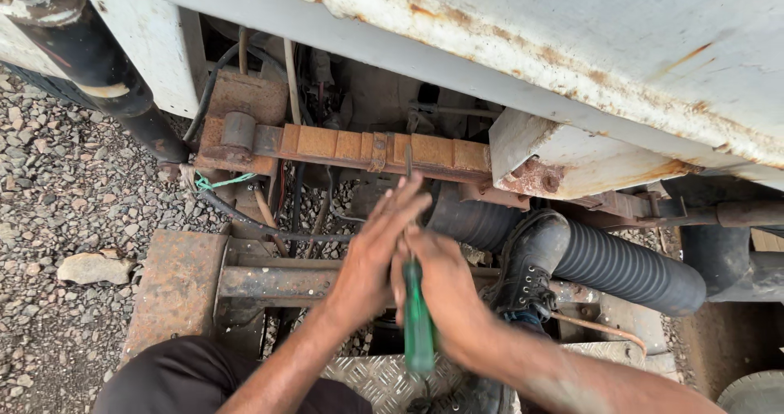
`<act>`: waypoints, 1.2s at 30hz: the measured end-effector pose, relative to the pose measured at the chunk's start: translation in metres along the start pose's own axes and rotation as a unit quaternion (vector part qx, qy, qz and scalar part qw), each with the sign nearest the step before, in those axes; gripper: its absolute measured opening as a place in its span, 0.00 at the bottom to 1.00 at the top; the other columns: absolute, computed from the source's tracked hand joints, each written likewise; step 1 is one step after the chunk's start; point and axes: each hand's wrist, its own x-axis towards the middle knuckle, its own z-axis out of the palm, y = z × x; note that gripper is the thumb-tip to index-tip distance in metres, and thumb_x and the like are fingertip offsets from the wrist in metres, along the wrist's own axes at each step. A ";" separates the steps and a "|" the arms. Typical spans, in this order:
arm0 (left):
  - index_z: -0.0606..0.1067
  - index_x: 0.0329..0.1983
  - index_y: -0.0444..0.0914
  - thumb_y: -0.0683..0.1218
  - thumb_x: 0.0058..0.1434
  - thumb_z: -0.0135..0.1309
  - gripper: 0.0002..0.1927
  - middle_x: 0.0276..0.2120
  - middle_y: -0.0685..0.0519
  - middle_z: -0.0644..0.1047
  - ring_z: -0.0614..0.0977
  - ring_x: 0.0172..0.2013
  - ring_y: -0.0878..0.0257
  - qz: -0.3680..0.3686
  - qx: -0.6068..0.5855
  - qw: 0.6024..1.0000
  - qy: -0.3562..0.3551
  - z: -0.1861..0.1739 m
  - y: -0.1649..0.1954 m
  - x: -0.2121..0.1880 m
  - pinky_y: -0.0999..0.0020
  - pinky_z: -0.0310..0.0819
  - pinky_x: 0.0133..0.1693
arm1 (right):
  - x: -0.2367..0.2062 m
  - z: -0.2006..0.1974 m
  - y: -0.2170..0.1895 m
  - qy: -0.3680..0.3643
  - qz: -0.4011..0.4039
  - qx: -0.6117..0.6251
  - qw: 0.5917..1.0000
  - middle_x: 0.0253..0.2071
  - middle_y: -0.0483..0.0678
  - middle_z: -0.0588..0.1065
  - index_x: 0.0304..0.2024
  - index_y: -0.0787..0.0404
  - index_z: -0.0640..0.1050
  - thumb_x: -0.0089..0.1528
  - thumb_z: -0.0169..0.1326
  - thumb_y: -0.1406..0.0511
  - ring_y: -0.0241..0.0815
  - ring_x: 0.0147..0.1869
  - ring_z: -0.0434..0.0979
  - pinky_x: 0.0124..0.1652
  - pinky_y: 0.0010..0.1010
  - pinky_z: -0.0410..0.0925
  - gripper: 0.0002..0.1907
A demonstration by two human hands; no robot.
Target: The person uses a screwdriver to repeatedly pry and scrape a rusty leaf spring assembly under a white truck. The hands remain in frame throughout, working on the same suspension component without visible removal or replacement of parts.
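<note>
over at 9 o'clock it's just gravel (pixel 57 193) and one loose pale stone (pixel 94 267), nothing being touched there. moving in, there's a rusty flat bracket (pixel 175 287) low down and a green bit of cord (pixel 220 182) knotted near the end of the leaf spring (pixel 367 149), which runs across the middle of the frame under the white rusted truck body (pixel 572 46).

dead centre is where the work is. the left hand (pixel 371 259) is flat, fingers stretched out toward 12 o'clock, palm pressed on the side of a green-handled screwdriver (pixel 418 320). the right hand (pixel 445 287) is pressed against the other side, so the handle is sandwiched between the two palms rather than gripped in a fist. the shaft points up at 12 o'clock and the tip sits at the leaf spring, about where a small clamp band (pixel 377 151) wraps the leaves. can't tell if the tip is actually seated in anything, it's too thin and a bit blurred.

progress-wise i'd say it's mid-job: spring is in place, clamp is on, nothing looks removed or lying loose nearby.

toward 3 o'clock there's a black boot (pixel 527 267) braced against a ribbed black hose (pixel 629 267), and checker plate (pixel 384 381) down at 6 o'clock.
</note>
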 end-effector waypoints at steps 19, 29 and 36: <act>0.68 0.65 0.39 0.38 0.62 0.59 0.27 0.70 0.37 0.67 0.71 0.71 0.46 0.002 0.069 0.994 0.085 0.009 0.009 -0.013 0.44 0.60 0.74 | 0.004 -0.006 0.011 -0.024 0.014 -0.043 0.999 0.17 0.47 0.68 0.35 0.62 0.68 0.70 0.38 0.57 0.40 0.15 0.67 0.16 0.33 0.66 0.16; 0.68 0.63 0.38 0.37 0.54 0.59 0.31 0.69 0.33 0.65 0.75 0.65 0.45 -0.002 0.052 0.996 0.069 0.004 0.012 -0.014 0.43 0.59 0.71 | 0.005 -0.005 0.012 -0.017 0.016 -0.053 0.998 0.16 0.48 0.68 0.36 0.62 0.69 0.70 0.38 0.57 0.40 0.14 0.66 0.15 0.33 0.66 0.17; 0.66 0.64 0.38 0.34 0.54 0.57 0.32 0.70 0.33 0.65 0.74 0.67 0.42 0.018 0.092 0.993 0.066 0.005 0.005 -0.016 0.44 0.60 0.72 | 0.006 -0.004 0.012 -0.013 0.026 -0.054 0.998 0.15 0.50 0.68 0.36 0.65 0.68 0.70 0.37 0.56 0.43 0.13 0.65 0.15 0.35 0.64 0.19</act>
